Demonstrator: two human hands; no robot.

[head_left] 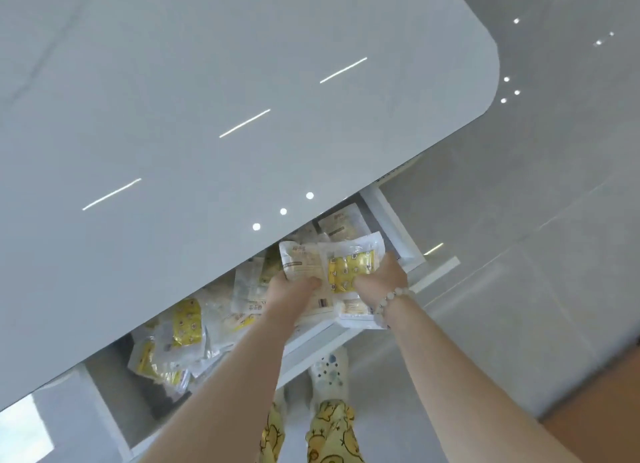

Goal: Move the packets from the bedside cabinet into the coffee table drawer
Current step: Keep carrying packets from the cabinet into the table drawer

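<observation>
A bunch of white and yellow packets point(343, 267) hangs over the right part of the open coffee table drawer point(311, 353). My left hand point(292, 288) grips the bunch at its left side. My right hand point(379, 277), with a bead bracelet on the wrist, grips it at the right. Several more packets point(185, 324) lie loose inside the drawer, spread from its left end to the middle. Another packet point(341, 225) lies at the drawer's far right end. The bedside cabinet is out of sight.
The glossy white coffee table top point(207, 99) overhangs the back half of the drawer. Grey floor tiles point(502, 255) spread to the right. My feet in patterned socks point(329, 365) and yellow trousers stand below the drawer front.
</observation>
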